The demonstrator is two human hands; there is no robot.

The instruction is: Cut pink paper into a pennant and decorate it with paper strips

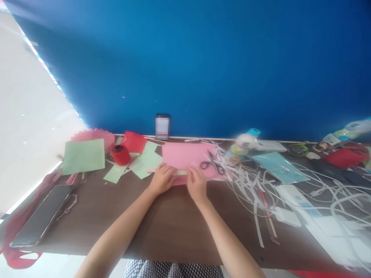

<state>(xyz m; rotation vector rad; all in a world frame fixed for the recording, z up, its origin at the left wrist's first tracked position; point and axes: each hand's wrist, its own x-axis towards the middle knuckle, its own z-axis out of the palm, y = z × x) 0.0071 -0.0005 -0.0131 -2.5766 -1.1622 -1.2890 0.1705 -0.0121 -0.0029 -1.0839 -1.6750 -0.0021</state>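
My left hand (162,178) and my right hand (196,181) rest side by side on the near edge of a pink paper sheet (185,155) on the brown table (174,220). Both hands have their fingers curled and pressed down on a narrow strip (181,173) along that edge of the pink paper. Small scissors (213,165) lie on the pink paper just right of my right hand. A red spool of thread (121,154) stands to the left of my left hand.
Green paper sheets (84,155), red paper (133,141) and a pink paper fan (94,136) lie at the left. A phone (43,214) lies near the left edge, another phone (162,126) leans on the blue wall. White paper strips (246,181), cables, a glue bottle (245,143) and a teal sheet (279,166) crowd the right.
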